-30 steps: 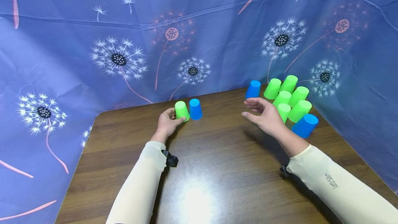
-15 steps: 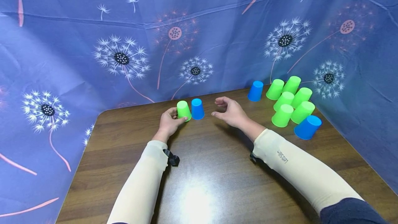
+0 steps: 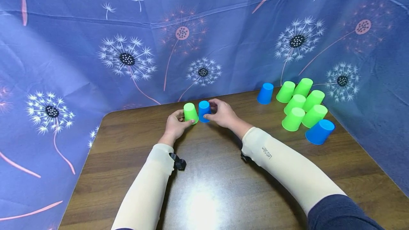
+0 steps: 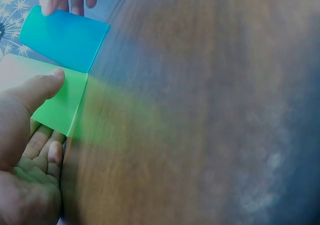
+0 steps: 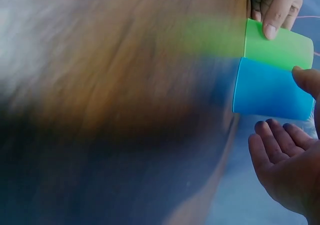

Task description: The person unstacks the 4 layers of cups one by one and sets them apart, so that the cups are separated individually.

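Observation:
Upside-down on the table stands a green plastic cup (image 3: pixel 190 113), which my left hand (image 3: pixel 176 126) holds with the thumb on its near side and fingers behind. Right beside it is an upside-down blue plastic cup (image 3: pixel 204 111); the two touch or nearly touch at their rims. My right hand (image 3: pixel 223 114) reaches round this blue cup from the right. Its thumb (image 5: pixel 304 78) lies at the cup's side, while the other fingers (image 5: pixel 280 142) are spread and a small gap separates them from the cup in the right wrist view.
Several more green cups (image 3: pixel 293 119) stand upside-down in a group at the right of the brown wooden table (image 3: pixel 134 173). A blue cup (image 3: pixel 265 93) stands behind their left side, another blue cup (image 3: pixel 320 131) in front. A dandelion-patterned cloth (image 3: pixel 236 45) hangs behind the table.
My right hand has moved left from the group of cups to the blue cup by my left hand. The left hand stays on its green cup. The view has shifted slightly.

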Action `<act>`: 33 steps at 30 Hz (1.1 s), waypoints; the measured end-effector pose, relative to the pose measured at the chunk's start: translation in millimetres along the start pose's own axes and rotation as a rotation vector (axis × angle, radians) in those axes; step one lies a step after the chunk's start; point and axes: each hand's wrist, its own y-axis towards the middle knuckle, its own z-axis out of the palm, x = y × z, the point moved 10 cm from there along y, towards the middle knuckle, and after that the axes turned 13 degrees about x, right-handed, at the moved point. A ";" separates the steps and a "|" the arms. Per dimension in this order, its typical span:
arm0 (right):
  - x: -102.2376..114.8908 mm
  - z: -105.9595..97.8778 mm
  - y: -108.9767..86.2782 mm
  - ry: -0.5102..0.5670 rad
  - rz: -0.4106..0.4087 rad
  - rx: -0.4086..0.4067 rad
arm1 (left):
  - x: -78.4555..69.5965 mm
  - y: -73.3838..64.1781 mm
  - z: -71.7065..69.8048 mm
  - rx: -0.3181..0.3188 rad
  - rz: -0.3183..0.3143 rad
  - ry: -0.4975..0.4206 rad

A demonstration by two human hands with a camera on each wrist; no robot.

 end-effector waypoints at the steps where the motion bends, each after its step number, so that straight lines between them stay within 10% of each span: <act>1: 0.8 1.5 1.9 -0.008 0.003 -0.004 | -0.4 0.1 0.0 -0.001 0.004 -0.002; 33: -6.5 10.5 13.0 -0.054 0.058 -0.052 | 2.2 3.9 -0.4 0.003 -0.007 0.004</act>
